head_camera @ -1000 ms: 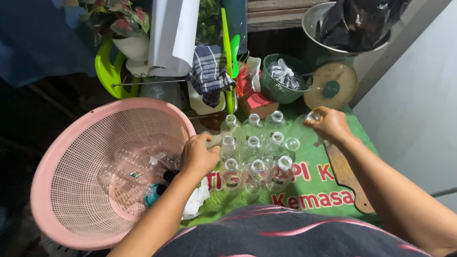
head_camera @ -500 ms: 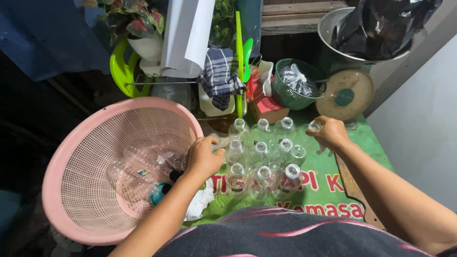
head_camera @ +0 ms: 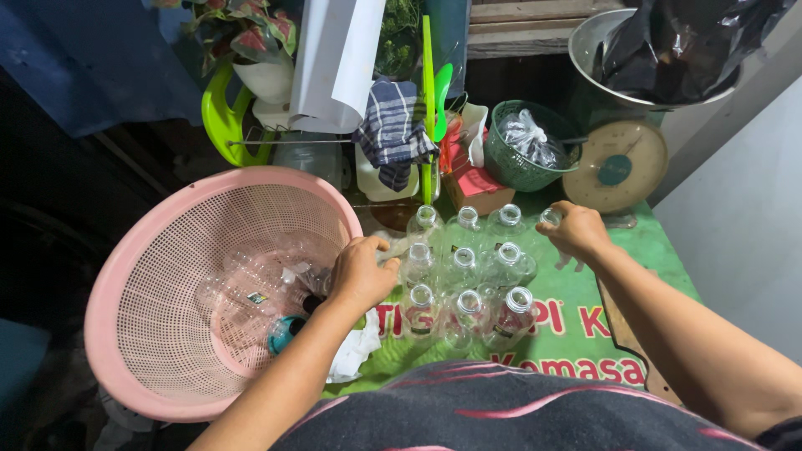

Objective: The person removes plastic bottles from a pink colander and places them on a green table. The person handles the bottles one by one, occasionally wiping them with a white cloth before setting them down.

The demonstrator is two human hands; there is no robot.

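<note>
I note my left hand [head_camera: 361, 271] curled around a clear bottle [head_camera: 399, 248] beside the pink basket [head_camera: 150, 351] rim; my right hand [head_camera: 576, 231] pinches the far-right bottle [head_camera: 550, 219]. Open green printed sheet [head_camera: 643, 259] lies right of the cluster; red lettering runs along its near edge

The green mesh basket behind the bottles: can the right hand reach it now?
Probably yes. The right hand rests at the far bottle row, and the green mesh basket sits just behind, nothing between.
</note>
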